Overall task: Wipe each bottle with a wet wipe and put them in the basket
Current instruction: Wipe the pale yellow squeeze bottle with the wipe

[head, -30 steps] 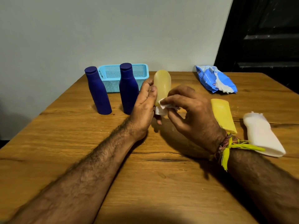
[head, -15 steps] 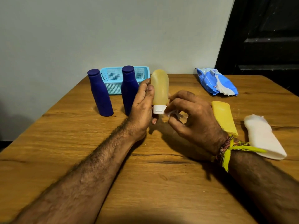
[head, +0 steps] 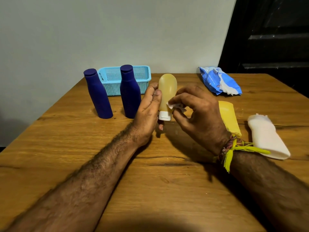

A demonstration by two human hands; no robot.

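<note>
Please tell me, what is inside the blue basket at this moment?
The blue basket shows only its own mesh walls; no bottle appears in it. The two dark blue bottles standing before it cover part of the inside.

Wooden table [head: 150, 190] filling most of frame, grain and dark knot lines showing, shadow falling across near edge. Plain pale wall [head: 108, 30] standing behind table, running along far edge. Dark door or panel [head: 270, 34] sitting at upper right, beside wall, detail too dim to make out. Braided thread wristband [head: 225, 148] sitting on one wrist, yellow tassels [head: 234, 151] hanging loose from it, one strand trailing out sideways over table.
</note>
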